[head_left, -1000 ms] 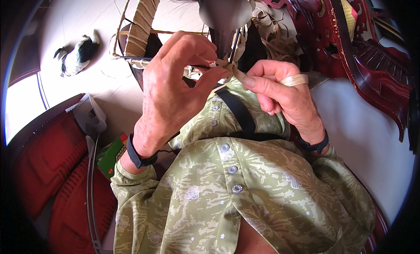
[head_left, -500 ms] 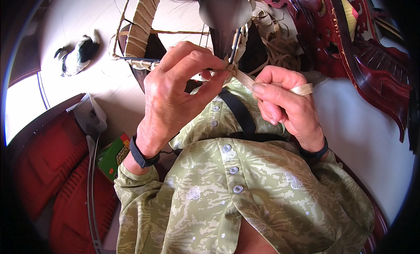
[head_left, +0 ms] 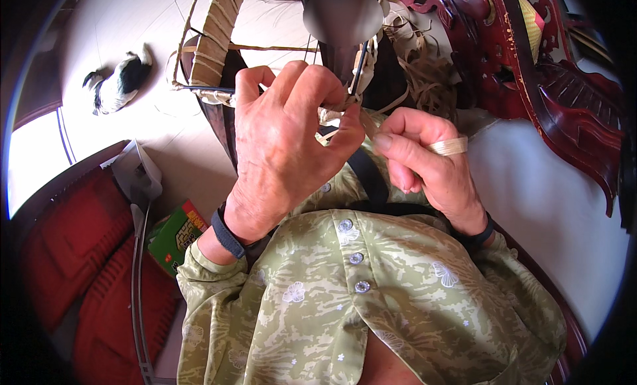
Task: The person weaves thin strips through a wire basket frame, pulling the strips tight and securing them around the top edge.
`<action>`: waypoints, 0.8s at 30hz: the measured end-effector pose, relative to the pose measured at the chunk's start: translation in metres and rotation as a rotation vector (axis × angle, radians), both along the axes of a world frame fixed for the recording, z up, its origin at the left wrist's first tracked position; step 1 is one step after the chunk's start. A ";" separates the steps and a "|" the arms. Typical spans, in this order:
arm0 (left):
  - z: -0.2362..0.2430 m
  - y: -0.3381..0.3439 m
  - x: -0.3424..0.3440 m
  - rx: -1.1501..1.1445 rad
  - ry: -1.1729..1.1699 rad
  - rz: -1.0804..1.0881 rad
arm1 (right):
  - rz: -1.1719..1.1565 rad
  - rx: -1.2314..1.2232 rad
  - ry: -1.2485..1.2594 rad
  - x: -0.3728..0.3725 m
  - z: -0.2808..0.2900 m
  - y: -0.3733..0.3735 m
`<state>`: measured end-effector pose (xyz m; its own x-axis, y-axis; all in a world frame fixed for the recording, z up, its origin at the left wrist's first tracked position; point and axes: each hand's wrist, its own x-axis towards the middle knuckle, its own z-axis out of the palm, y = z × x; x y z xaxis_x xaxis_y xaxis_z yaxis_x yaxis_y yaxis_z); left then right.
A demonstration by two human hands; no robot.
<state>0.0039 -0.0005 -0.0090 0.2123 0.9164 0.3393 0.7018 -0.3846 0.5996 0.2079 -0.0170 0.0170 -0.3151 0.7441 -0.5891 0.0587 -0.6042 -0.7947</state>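
A black-rodded frame bound with pale flat strips (head_left: 215, 40) stands in front of my lap. At its near right corner my left hand (head_left: 285, 136) is closed, thumb and forefinger pinching where the strip wraps the rod; the fingers partly hide that spot. From there a flat, pale woven strip (head_left: 448, 146) runs to my right hand (head_left: 428, 149). My right thumb and forefinger grip it just right of the corner, and its free part curves over the back of the fingers.
Loose tan strips (head_left: 424, 70) lie heaped beyond my right hand. Dark red carved furniture (head_left: 524, 86) stands at far right. On the left are red cushions (head_left: 76, 239), a green box (head_left: 176, 235) and a translucent plastic container (head_left: 136, 172). A black-and-white animal (head_left: 123, 83) lies on the tiled floor.
My left hand has turned and moved slightly right, its thumb now pressed close under the frame's corner. My right hand has shifted a little down and left, still gripping the strip.
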 end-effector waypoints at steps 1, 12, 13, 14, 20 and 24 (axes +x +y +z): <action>-0.001 0.000 0.001 0.021 0.027 0.001 | 0.008 0.024 -0.041 -0.002 0.003 0.000; -0.015 -0.010 -0.010 0.189 -0.113 -0.121 | 0.015 -0.066 0.315 -0.015 0.015 0.031; -0.014 -0.011 -0.009 0.188 -0.149 -0.112 | 0.008 -0.110 0.368 -0.019 0.016 0.037; -0.012 -0.012 -0.009 0.162 -0.177 -0.096 | 0.000 -0.155 0.407 -0.023 0.016 0.044; -0.008 -0.007 -0.010 -0.012 -0.300 0.021 | 0.118 -0.387 0.432 -0.026 0.026 0.081; -0.001 0.002 -0.008 -0.173 -0.331 0.096 | 0.204 -0.454 0.695 -0.009 0.004 0.094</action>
<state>-0.0042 0.0015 -0.0095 0.0275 0.9765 0.2140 0.4876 -0.1999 0.8499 0.1993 0.0765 0.0213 -0.8176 0.3717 -0.4398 -0.2097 -0.9035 -0.3739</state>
